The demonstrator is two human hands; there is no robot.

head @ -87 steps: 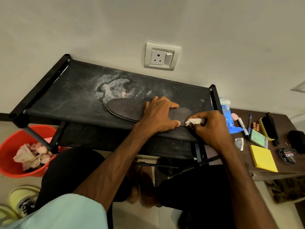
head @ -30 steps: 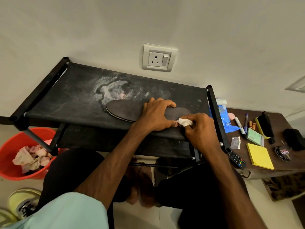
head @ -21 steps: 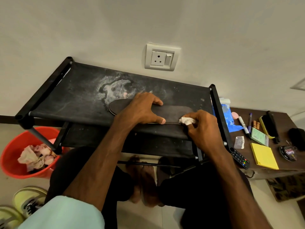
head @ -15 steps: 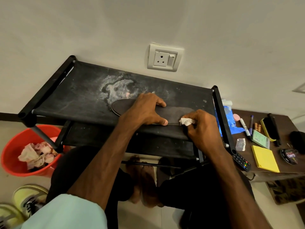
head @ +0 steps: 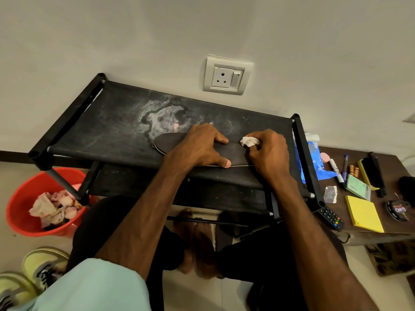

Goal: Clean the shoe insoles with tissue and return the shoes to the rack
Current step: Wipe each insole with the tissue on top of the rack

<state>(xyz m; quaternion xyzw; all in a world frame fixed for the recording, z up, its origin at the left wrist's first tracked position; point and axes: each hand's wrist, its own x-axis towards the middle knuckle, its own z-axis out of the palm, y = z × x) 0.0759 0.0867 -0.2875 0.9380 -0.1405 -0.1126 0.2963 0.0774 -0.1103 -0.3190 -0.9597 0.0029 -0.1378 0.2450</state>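
Tin (head: 398, 209) reads "Cherry"; R hand (head: 268, 153) pinches tissue (head: 248, 141) on insole (head: 170, 143).

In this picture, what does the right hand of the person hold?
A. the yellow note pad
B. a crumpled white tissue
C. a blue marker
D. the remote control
B: the right hand pinches a crumpled white tissue at one end of the dark insole, which lies on the rack.
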